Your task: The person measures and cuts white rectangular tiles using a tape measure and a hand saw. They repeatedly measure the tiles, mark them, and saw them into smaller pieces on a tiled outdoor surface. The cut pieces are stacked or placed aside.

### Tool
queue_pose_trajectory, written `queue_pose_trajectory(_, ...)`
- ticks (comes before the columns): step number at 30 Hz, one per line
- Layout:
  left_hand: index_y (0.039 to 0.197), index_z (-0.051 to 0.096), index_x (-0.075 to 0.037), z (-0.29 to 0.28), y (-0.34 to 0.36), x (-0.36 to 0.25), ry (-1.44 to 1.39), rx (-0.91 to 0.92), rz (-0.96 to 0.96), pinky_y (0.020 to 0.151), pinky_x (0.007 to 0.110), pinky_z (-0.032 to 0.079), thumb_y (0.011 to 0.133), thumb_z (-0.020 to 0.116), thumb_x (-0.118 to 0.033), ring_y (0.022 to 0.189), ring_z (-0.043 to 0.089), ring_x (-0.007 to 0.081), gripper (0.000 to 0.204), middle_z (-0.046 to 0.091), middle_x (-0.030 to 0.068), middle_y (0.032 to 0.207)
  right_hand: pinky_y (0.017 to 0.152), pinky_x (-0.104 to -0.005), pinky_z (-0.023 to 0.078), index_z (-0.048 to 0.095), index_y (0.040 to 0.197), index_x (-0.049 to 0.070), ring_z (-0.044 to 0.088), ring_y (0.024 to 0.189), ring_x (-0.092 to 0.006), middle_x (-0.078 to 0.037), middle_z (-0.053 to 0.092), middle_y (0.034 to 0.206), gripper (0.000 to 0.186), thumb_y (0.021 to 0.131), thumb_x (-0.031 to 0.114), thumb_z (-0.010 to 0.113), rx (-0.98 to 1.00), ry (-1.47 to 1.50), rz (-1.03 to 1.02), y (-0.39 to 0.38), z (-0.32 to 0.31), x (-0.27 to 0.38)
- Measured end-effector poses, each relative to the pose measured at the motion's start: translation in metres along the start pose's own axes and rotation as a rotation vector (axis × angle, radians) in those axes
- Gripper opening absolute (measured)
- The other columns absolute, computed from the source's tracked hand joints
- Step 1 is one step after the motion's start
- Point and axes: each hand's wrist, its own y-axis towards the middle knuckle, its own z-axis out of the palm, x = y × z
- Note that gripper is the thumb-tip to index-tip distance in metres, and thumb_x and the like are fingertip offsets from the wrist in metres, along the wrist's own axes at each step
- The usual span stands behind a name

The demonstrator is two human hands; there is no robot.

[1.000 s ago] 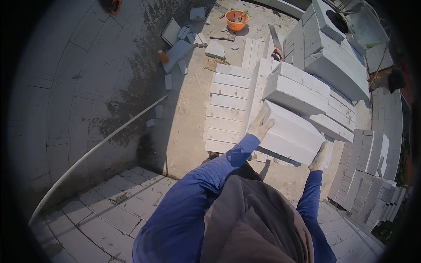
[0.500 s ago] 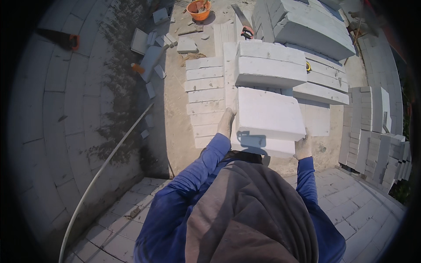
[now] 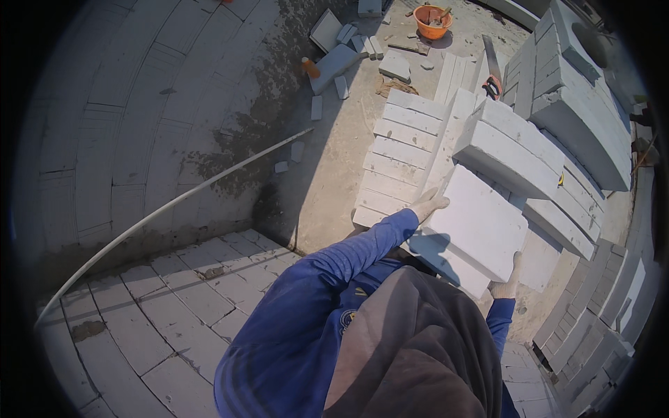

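Between my two hands is a large white building block [image 3: 481, 219], bright in the sun and tilted in view. My left hand [image 3: 428, 204] grips its left end, fingers pressed along that side. At the opposite end, my right hand [image 3: 507, 282] holds the block's right side, partly hidden by it. Another pale block [image 3: 456, 270] lies just beneath, close to my body. Directly beyond the held one rests a pair of stacked blocks [image 3: 512, 150]. Narrow block strips [image 3: 401, 153] lie in a row to the left.
An orange bucket [image 3: 432, 26] stands at the far side, with a handsaw [image 3: 493, 70] near it. Larger stacked blocks [image 3: 582, 125] rise at right, beside a yellow tape measure [image 3: 561, 179]. A long pale hose [image 3: 174, 188] curves along the left wall. Offcuts [image 3: 334, 66] litter the floor.
My view has turned left, so the blocks and bucket appear shifted right and slanted. Both hands stay at the ends of the same white block.
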Motion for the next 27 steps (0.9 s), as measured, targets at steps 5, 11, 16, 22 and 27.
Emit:
queue_pose_trajectory(5, 0.165, 0.022, 0.012, -0.001, -0.014, -0.014, -0.018, 0.051, 0.054, 0.127, 0.037, 0.029, 0.093, 0.077, -0.052, 0.155, 0.038, 0.0326, 0.111, 0.041, 0.0276, 0.165, 0.112, -0.0477, 0.049, 0.048, 0.157, 0.008, 0.057, 0.138, -0.0294, -0.011, 0.059, 0.151, 0.075, 0.103, 0.059, 0.058, -0.001, -0.072, -0.157, -0.010, 0.001, -0.009)
queue_pose_trajectory(11, 0.165, 0.031, 0.005, -0.057, -0.054, -0.029, 0.028, 0.151, 0.096, 0.125, 0.036, 0.031, 0.095, 0.077, -0.046, 0.153, 0.041, 0.0294, 0.099, 0.045, 0.0240, 0.164, 0.110, -0.0452, 0.051, 0.051, 0.154, 0.007, 0.060, 0.134, -0.0294, -0.011, 0.062, 0.147, 0.071, 0.102, 0.054, 0.062, -0.024, 0.031, -0.184, -0.059, 0.035, -0.064)
queue_pose_trajectory(16, 0.168, 0.032, -0.002, -0.163, -0.086, -0.042, 0.029, 0.277, 0.158, 0.127, 0.037, 0.029, 0.091, 0.079, -0.037, 0.157, 0.037, 0.0320, 0.097, 0.039, 0.0213, 0.169, 0.110, -0.0453, 0.051, 0.051, 0.153, 0.005, 0.060, 0.134, -0.0282, -0.011, 0.061, 0.147, 0.066, 0.104, 0.047, 0.060, -0.129, 0.057, -0.314, -0.091, 0.098, -0.153)
queue_pose_trajectory(22, 0.169, 0.028, -0.004, -0.315, -0.089, -0.099, 0.389, 0.408, 0.350, 0.128, 0.040, 0.030, 0.085, 0.083, -0.032, 0.158, 0.036, 0.0346, 0.104, 0.036, 0.0226, 0.171, 0.110, -0.0447, 0.053, 0.051, 0.153, 0.005, 0.061, 0.133, -0.0284, -0.012, 0.061, 0.147, 0.064, 0.106, 0.047, 0.058, -0.008, 0.081, -0.378, -0.063, 0.228, -0.245)
queue_pose_trajectory(27, 0.171, 0.019, -0.006, -0.418, -0.126, -0.159, 0.424, 0.419, 0.519, 0.126, 0.041, 0.033, 0.077, 0.092, -0.022, 0.154, 0.040, 0.0339, 0.120, 0.036, 0.0240, 0.168, 0.110, -0.0446, 0.053, 0.051, 0.153, 0.004, 0.061, 0.133, -0.0283, -0.012, 0.061, 0.147, 0.064, 0.106, 0.047, 0.057, 0.037, 0.090, -0.315, -0.015, 0.334, -0.291)
